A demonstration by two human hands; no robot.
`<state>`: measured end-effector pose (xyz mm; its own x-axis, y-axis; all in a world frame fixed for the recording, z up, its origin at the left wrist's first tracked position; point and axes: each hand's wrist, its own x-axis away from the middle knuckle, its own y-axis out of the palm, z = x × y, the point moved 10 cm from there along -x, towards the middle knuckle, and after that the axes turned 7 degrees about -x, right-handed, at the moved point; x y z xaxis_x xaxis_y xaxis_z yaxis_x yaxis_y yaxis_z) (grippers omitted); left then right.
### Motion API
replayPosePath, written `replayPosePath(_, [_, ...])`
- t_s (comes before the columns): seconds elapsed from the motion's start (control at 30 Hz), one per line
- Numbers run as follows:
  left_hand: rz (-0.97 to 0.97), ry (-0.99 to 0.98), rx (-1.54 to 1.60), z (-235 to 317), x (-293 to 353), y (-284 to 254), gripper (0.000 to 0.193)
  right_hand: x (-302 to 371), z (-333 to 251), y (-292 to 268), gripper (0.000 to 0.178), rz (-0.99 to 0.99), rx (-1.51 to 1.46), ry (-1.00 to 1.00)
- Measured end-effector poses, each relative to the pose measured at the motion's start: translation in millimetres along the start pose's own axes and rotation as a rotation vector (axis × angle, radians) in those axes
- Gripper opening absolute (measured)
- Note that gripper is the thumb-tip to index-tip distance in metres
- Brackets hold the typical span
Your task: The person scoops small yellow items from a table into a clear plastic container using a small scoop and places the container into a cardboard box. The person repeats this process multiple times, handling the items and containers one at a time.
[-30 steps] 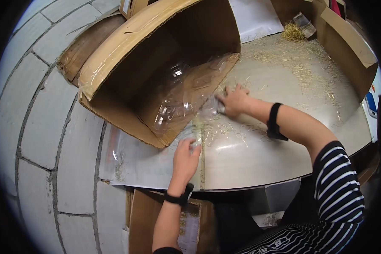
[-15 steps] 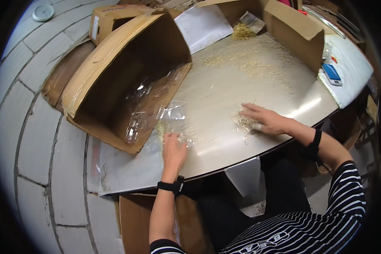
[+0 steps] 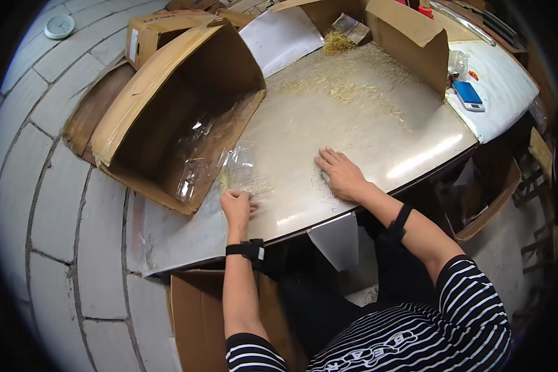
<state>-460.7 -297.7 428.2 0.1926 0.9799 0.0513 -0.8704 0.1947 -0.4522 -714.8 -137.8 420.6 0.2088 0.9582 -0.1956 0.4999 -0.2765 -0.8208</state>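
My left hand [image 3: 237, 209] is at the table's near left, thumb and fingers drawn together; what they hold, if anything, is hidden. Just beyond its fingertips lies a narrow yellowish strip or bundle [image 3: 224, 180], too blurred to name. Small clear plastic bags [image 3: 240, 155] lie beside it. A few thin gold-coloured pin-like pieces [image 3: 261, 188] lie right of this hand. My right hand [image 3: 343, 178] rests palm down on the metal tabletop [image 3: 291, 149], fingers stretched out, with several of the thin pieces around and partly under it.
A big open cardboard box [image 3: 167, 118] lies on its side at the left, clear bags in its mouth. More gold pieces [image 3: 347, 90] spread over the far tabletop, with a heap [image 3: 338, 43] against a cardboard wall [image 3: 409, 46]. A blue-topped scale [image 3: 469, 94] sits at the right.
My right hand has swept left across the tabletop, and the thin pieces near it have shifted with it. My left hand stays by the clear bags. The view has shifted slightly.
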Motion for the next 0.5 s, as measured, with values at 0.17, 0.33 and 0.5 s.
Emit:
replayPosePath(0.17, [-0.019, -0.067, 0.392, -1, 92, 3, 0.022, 29, 32, -68, 0.034, 0.456, -0.518, 0.088])
replayPosePath(0.33, [-0.155, -0.269, 0.518, -53, 204, 5, 0.033, 16, 33, -52, 0.049, 0.177, -0.304, 0.146])
replayPosePath(0.5, [-0.408, -0.522, 0.526, -154, 269, 82, 0.028, 26, -41, -11, 0.046, 0.007, -0.040, -0.082])
